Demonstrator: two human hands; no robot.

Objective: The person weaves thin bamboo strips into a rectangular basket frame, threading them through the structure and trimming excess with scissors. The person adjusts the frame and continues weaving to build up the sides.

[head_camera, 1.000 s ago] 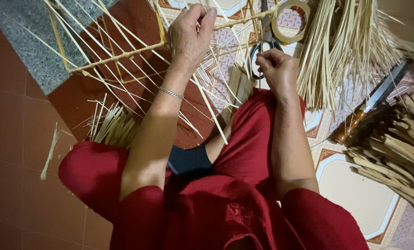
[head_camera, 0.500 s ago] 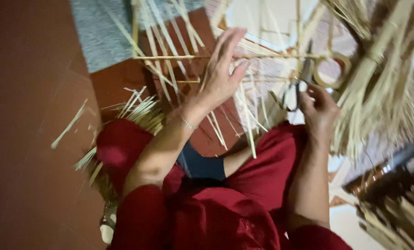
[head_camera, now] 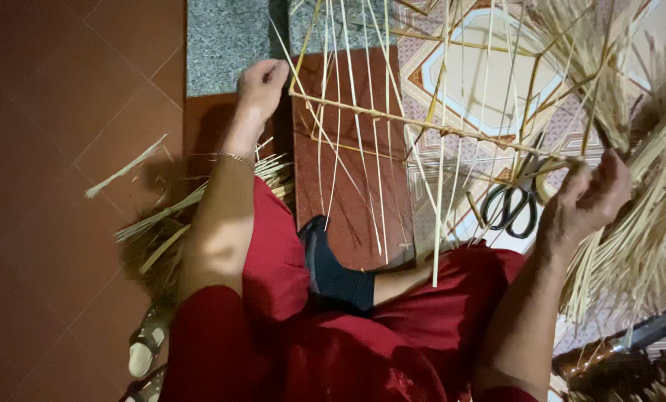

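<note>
lap: the person sits on the floor point(head_camera: 65, 149) in red clothes, one dark-socked foot point(head_camera: 325, 260) tucked under the work.
left hand: the left hand point(head_camera: 262, 82) is clenched on the near-left corner of the bamboo frame point(head_camera: 377, 115), steadying it.
right hand: the right hand point(head_camera: 590, 193) is closed on the frame's right end, pinching thin strips there; exactly which strip i cannot tell.
frame so far: the horizontal bars are in place and a number of thin bamboo slivers point(head_camera: 348, 149) hang across them, loose at their lower ends; gaps between them look unfilled, so the weaving seems about midway.
tools: black scissors point(head_camera: 511, 205) lie on the patterned tiles just under the frame, untouched.
stock left: a big bundle of bamboo strips point(head_camera: 645, 223) waits just beside the right hand, and cut scraps point(head_camera: 161, 223) lie by the left arm.
</note>
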